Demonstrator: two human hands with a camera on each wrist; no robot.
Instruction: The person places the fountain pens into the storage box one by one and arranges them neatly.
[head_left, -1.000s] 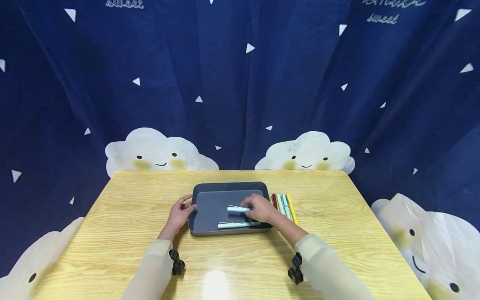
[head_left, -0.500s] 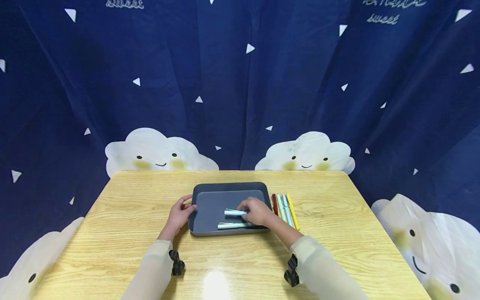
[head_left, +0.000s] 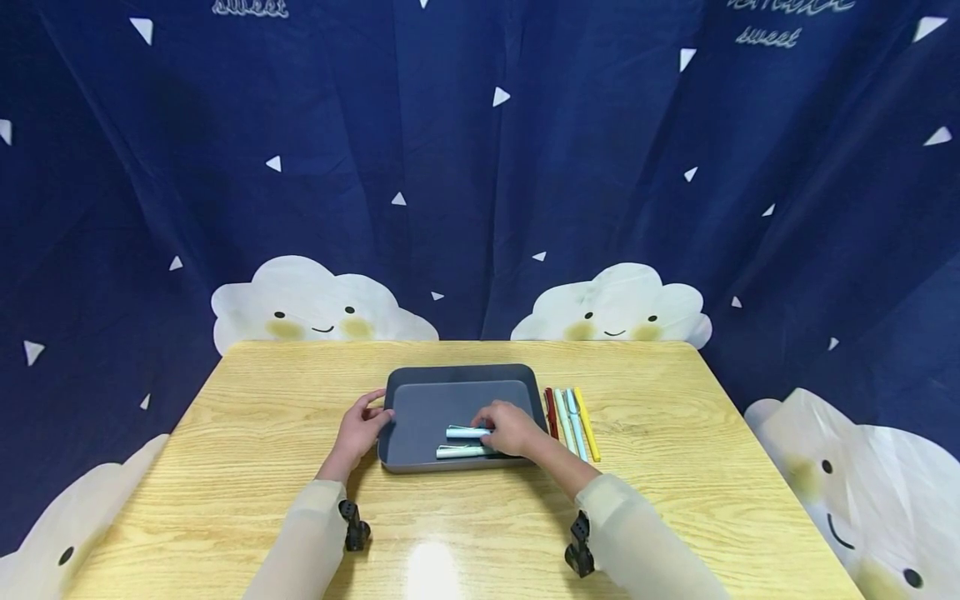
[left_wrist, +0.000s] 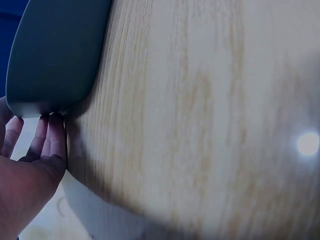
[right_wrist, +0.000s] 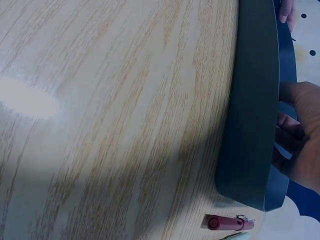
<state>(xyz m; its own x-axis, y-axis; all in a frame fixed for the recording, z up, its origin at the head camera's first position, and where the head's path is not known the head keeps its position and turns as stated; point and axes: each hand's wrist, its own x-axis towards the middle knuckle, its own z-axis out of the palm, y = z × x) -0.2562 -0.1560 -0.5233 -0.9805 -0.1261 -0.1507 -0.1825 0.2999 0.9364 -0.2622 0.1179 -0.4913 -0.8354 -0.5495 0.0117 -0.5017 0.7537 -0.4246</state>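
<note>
A slim, pale blue capped pen (head_left: 461, 432) is pinched narrowly by the right hand (head_left: 510, 429), low inside a dark grey, rectangular, round-cornered tray (head_left: 427, 400); whether the tray's floor is touched by it cannot be told. It is held roughly parallel to the tray's front edge, just behind a slim, pale green capped pen (head_left: 459, 452) laid near that edge. The tray's left edge is held by the left hand (head_left: 360, 427), thumb over the rim. The step in hand is judged to be the laying of a second pen beside the first. It should next be set down straight and released without its neighbour being nudged. Beside the tray's right edge, on the pale wooden surface (head_left: 262, 417), a dark red pen (head_left: 551, 412), a pale mint pen (head_left: 564, 417), a light blue pen (head_left: 576, 421) and a bright yellow pen (head_left: 588, 425) are lined up, presumably to be fetched afterwards.
</note>
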